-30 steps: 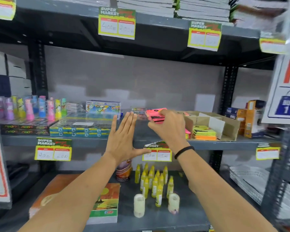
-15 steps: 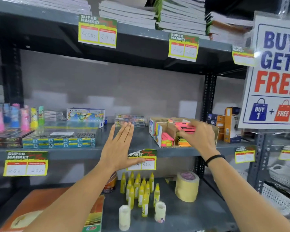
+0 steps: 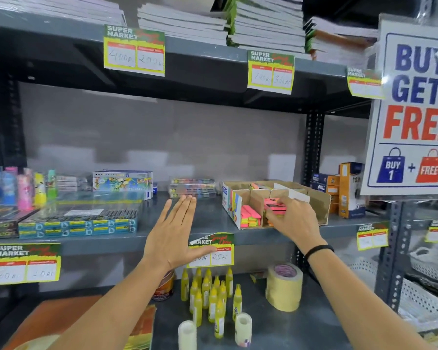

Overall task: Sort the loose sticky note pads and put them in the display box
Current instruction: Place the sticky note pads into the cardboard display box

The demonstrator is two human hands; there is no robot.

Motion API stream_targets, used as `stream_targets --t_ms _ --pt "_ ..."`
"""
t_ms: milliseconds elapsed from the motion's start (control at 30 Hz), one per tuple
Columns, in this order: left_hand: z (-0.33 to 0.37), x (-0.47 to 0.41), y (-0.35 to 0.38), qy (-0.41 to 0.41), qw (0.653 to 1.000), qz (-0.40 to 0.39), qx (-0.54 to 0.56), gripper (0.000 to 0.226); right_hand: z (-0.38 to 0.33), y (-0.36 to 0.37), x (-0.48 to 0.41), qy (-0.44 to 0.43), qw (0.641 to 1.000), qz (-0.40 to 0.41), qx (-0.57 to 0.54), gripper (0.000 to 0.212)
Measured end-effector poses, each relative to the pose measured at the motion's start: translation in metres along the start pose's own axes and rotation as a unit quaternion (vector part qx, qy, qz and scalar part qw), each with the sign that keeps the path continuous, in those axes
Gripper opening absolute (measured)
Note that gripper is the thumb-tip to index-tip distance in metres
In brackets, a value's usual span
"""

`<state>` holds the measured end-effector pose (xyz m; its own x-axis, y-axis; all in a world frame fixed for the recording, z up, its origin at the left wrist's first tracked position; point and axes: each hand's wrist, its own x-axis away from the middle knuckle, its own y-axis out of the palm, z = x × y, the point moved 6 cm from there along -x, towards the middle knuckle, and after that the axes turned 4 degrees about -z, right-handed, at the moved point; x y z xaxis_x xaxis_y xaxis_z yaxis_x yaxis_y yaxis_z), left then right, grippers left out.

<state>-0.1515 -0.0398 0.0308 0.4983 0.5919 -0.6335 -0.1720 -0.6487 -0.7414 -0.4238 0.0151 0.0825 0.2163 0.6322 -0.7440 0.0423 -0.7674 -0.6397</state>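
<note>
A cardboard display box (image 3: 323,205) with dividers stands on the middle shelf at the right. Pink and yellow-green sticky note pads (image 3: 249,218) fill its front left compartment. My right hand (image 3: 292,221) grips a stack of pink sticky note pads (image 3: 274,205) and holds it low inside the compartment beside them. My left hand (image 3: 173,236) hovers flat with fingers spread in front of the shelf's middle, holding nothing.
Small colourful packs (image 3: 192,188) lie at the back of the shelf, flat blue boxes (image 3: 79,221) at the left, orange and blue cartons (image 3: 349,190) right of the box. Glue bottles (image 3: 208,296) and a tape roll (image 3: 283,286) stand on the lower shelf. A promotion sign (image 3: 412,109) hangs at right.
My right hand carried the pink pads rightward and down into the display box. The view shifted right. My left hand stayed flat and open.
</note>
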Motion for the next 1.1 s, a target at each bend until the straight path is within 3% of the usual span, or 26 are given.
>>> stream_targets --t_ms 167,267,400,600,933,1100 --pt "0.001 0.001 0.000 0.005 1.000 0.002 -0.001 0.123 -0.002 -0.002 0.015 -0.017 0.999 0.019 -0.024 0.049" --pt "0.002 0.001 0.000 0.007 1.000 -0.003 -0.003 0.123 0.004 0.007 0.039 -0.007 0.997 0.029 -0.069 0.063" --pt "0.003 0.002 -0.002 0.012 1.000 0.004 -0.007 0.122 0.005 0.023 0.072 -0.036 0.998 0.044 -0.035 0.074" --pt "0.005 0.002 -0.004 0.018 1.000 0.013 -0.010 0.120 0.008 0.048 0.084 -0.025 1.000 -0.007 0.005 0.073" --pt "0.006 0.002 -0.004 0.012 1.000 0.007 -0.018 0.119 0.014 0.058 0.083 -0.012 0.999 -0.024 0.040 0.074" --pt "0.002 0.004 -0.013 0.004 0.998 0.049 0.032 0.109 -0.007 0.039 0.084 -0.036 0.999 0.034 0.013 0.071"
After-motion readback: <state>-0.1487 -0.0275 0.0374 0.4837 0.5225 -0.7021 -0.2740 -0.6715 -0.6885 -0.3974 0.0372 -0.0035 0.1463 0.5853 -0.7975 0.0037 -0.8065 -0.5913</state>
